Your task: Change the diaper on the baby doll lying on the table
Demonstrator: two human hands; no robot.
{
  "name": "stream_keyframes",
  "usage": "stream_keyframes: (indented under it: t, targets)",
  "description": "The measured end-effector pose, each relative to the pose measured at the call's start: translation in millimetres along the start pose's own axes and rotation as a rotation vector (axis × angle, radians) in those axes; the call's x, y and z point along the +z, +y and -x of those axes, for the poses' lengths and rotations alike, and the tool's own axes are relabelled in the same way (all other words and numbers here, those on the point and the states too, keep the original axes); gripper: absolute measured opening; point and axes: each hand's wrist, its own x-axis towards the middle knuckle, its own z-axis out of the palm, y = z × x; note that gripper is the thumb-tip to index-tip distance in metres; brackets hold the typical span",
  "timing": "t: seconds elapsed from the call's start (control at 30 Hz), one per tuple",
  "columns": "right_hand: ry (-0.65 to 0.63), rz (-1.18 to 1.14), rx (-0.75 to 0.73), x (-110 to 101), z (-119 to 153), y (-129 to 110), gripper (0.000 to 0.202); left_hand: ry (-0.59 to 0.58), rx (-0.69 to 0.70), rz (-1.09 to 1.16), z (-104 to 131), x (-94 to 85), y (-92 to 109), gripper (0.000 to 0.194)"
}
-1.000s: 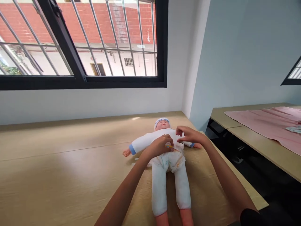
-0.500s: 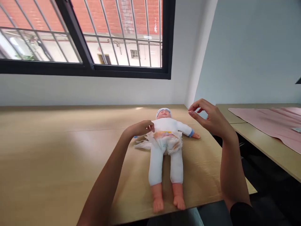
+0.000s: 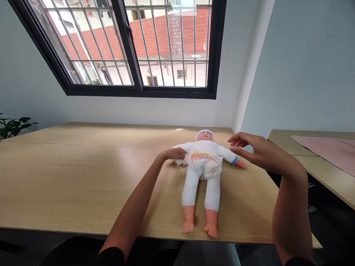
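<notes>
A baby doll (image 3: 189, 187) in a white suit lies on its back on the wooden table (image 3: 83, 184), head toward the window and feet near the front edge. Around its hips is a white diaper (image 3: 205, 168) with a coloured waistband and ragged sides. My left hand (image 3: 175, 153) is at the diaper's left side, fingers pinched together on its edge. My right hand (image 3: 249, 147) hovers above the doll's outstretched arm on the right, touching nothing, with its fingers curved and the thumb apart from them.
A second table (image 3: 318, 162) stands at the right with a pink cloth (image 3: 330, 147) on it, beyond a dark gap. A barred window (image 3: 172, 94) is in the back wall. Leaves of a plant (image 3: 13, 127) show at the far left.
The view has turned left and tilted, so the plant now shows. The loose white flap at the diaper's left side has drawn in beside my left hand. My right hand is lower.
</notes>
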Motion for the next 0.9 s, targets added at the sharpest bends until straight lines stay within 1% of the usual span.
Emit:
stream_keyframes:
  t: [0.07, 0.13, 0.23, 0.33, 0.43, 0.47, 0.53, 0.63, 0.7, 0.8, 0.9]
  targets:
    - [0.019, 0.001, -0.003, 6.1, -6.1, -0.2, 0.031, -0.079, -0.062, 0.075, -6.5, -10.4, 3.4, 0.016]
    - [0.027, -0.005, -0.036, 19.3, -16.9, 1.2, 0.027, -0.116, -0.109, 0.126, -12.3, -14.7, 5.0, 0.014]
    - [-0.027, 0.008, -0.111, 50.6, -37.8, 4.8, 0.022, -0.104, -0.085, 0.15, -15.0, -12.4, 3.3, 0.012]
    - [-0.068, 0.06, -0.182, 87.2, -60.4, 5.8, 0.014, -0.111, -0.067, 0.203, -10.6, -8.5, -1.2, 0.015]
    - [-0.091, 0.066, -0.213, 119.9, -85.5, 3.6, 0.007, -0.055, -0.143, 0.231, -6.0, -8.5, -5.8, 0.012]
    - [-0.104, 0.056, -0.209, 129.5, -94.7, 2.9, 0.007, -0.028, -0.169, 0.233, -5.4, -9.1, -7.2, 0.012]
    - [-0.141, 0.074, -0.172, 147.5, -113.2, 1.8, 0.015, 0.008, -0.19, 0.251, -5.5, -10.5, -9.8, 0.015]
    - [-0.234, 0.215, -0.081, 172.8, -134.9, 0.4, 0.029, 0.033, -0.175, 0.326, -7.7, -12.0, -11.9, 0.016]
    - [-0.259, 0.293, -0.033, 187.3, -142.0, 0.0, 0.027, 0.041, -0.183, 0.359, -9.1, -13.1, -11.3, 0.015]
    - [-0.2, 0.32, 0.018, 201.1, -143.0, 2.6, 0.017, 0.056, -0.206, 0.364, -8.0, -16.9, -7.5, 0.016]
    - [-0.122, 0.258, 0.045, 204.6, -140.7, 9.8, 0.019, 0.131, -0.184, 0.417, -1.2, -23.3, -1.3, 0.027]
